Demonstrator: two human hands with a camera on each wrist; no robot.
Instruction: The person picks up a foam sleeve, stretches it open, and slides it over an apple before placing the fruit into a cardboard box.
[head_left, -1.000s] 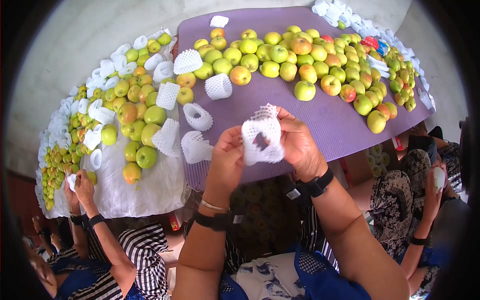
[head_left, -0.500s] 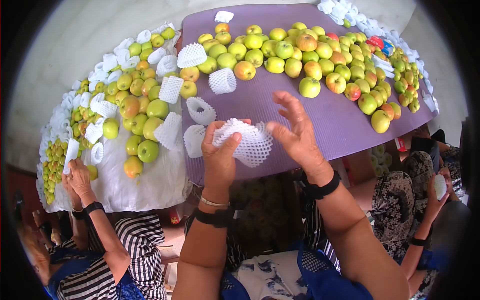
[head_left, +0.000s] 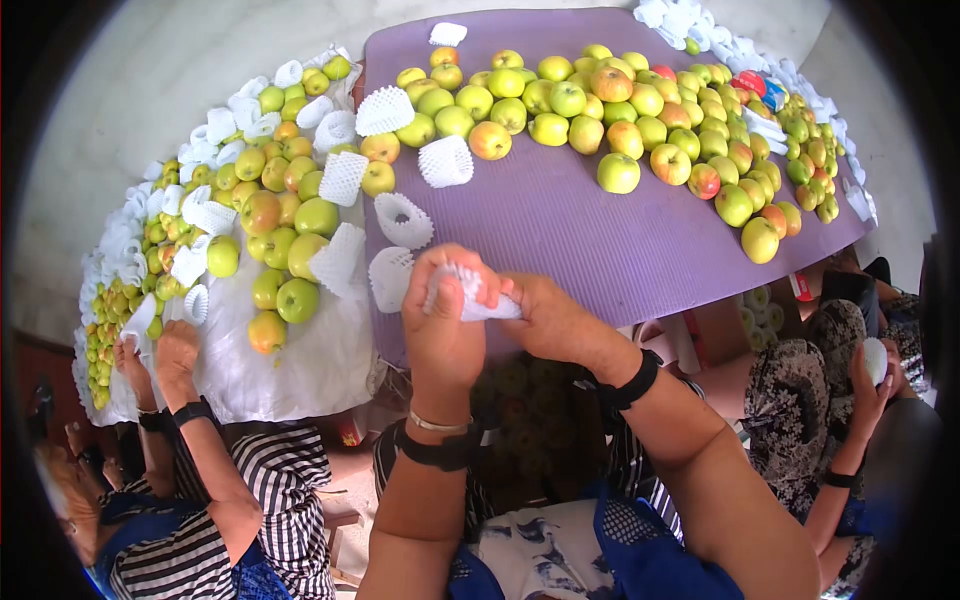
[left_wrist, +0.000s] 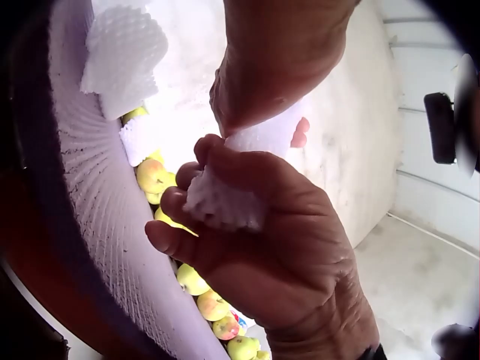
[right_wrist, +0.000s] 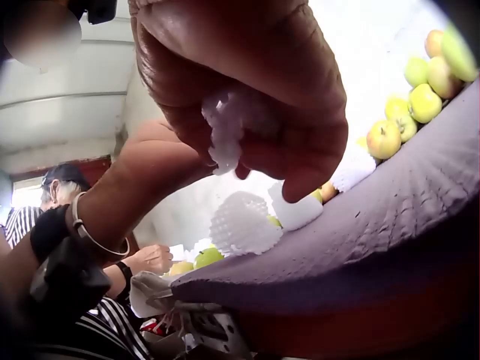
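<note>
Both hands, left (head_left: 445, 325) and right (head_left: 552, 318), pinch the scrunched foam net (head_left: 470, 295) above the near edge of the purple mat (head_left: 560, 230). Even finger tension probably keeps the mesh untorn; its opening is hidden.

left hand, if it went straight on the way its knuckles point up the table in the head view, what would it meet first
Probably the empty white foam net lying just beyond the left hand on the purple mat. The hand grips a bunched foam net together with the right hand. Depth is unclear, so it could pass above.
</note>
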